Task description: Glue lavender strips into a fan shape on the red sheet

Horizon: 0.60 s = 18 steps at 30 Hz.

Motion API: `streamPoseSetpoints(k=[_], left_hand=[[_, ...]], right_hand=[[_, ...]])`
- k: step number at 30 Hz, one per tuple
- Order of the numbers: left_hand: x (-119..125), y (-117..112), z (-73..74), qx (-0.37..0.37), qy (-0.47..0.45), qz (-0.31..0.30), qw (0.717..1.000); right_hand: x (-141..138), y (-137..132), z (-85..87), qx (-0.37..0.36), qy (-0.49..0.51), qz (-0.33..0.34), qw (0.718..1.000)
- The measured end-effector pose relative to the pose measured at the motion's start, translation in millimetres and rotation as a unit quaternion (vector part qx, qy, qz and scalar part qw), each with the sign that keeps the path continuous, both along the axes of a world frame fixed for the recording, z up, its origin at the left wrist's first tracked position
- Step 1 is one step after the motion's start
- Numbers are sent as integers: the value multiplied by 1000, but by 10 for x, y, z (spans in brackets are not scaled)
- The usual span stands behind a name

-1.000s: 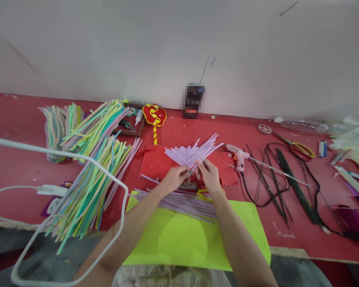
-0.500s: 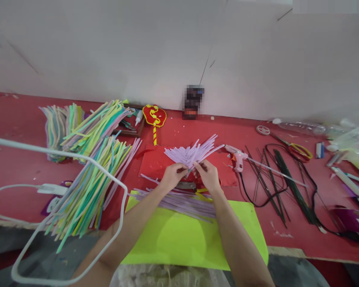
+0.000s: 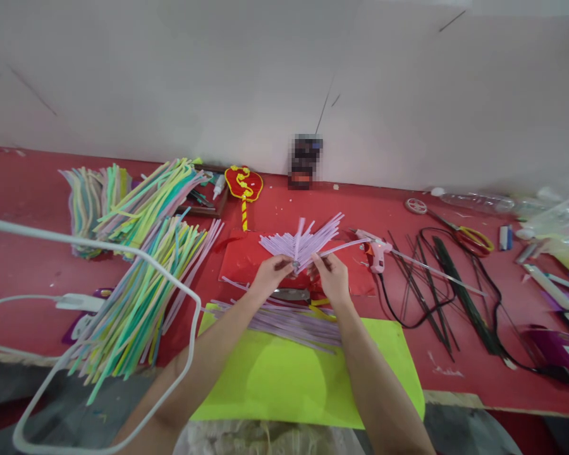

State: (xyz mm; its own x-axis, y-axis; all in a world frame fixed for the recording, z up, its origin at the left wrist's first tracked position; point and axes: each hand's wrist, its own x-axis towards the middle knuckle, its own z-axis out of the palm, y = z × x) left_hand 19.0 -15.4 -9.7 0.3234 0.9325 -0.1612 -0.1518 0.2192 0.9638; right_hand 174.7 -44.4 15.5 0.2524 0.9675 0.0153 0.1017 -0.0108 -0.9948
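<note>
A fan of lilac pipe cleaners [image 3: 308, 245] spreads upward over a red sheet [image 3: 239, 253], its stems gathered at the bottom. My left hand [image 3: 274, 277] is closed on the left side of that gathered base. On the other side, my right hand [image 3: 330, 275] pinches a single lilac pipe cleaner [image 3: 346, 245] that sticks out to the right, apart from the fan. Both fingertips nearly meet at the base and partly hide it. Below my hands, loose lilac pipe cleaners [image 3: 294, 330] lie across a yellow-green mat [image 3: 284, 379], near a dark-bladed tool [image 3: 291, 294].
Piles of multicoloured pipe cleaners [image 3: 137, 303] lie left, behind a white tubular frame [image 3: 195, 341]. A pink glue gun [image 3: 375, 253], dark green wires [image 3: 469, 297] and scissors [image 3: 471, 239] lie right. A red-and-yellow fan-shaped ornament [image 3: 244, 183] stands farther back near the wall.
The lilac pipe cleaner at my right hand has swung outward and lower, away from the fan. My right hand has shifted slightly right; my left hand stays at the base.
</note>
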Motion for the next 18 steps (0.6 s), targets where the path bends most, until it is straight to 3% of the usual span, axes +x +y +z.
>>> streamPoseSetpoints(k=[5, 12, 18], left_hand=[[24, -50, 22, 17, 30, -62, 998], [5, -47, 52, 15, 56, -51, 997], [-12, -81, 112, 51, 111, -49, 991]], right_hand=[[64, 15, -35, 7, -26, -13, 1000], [6, -7, -6, 5, -8, 13, 1000], [-22, -7, -42, 3, -60, 47, 997]])
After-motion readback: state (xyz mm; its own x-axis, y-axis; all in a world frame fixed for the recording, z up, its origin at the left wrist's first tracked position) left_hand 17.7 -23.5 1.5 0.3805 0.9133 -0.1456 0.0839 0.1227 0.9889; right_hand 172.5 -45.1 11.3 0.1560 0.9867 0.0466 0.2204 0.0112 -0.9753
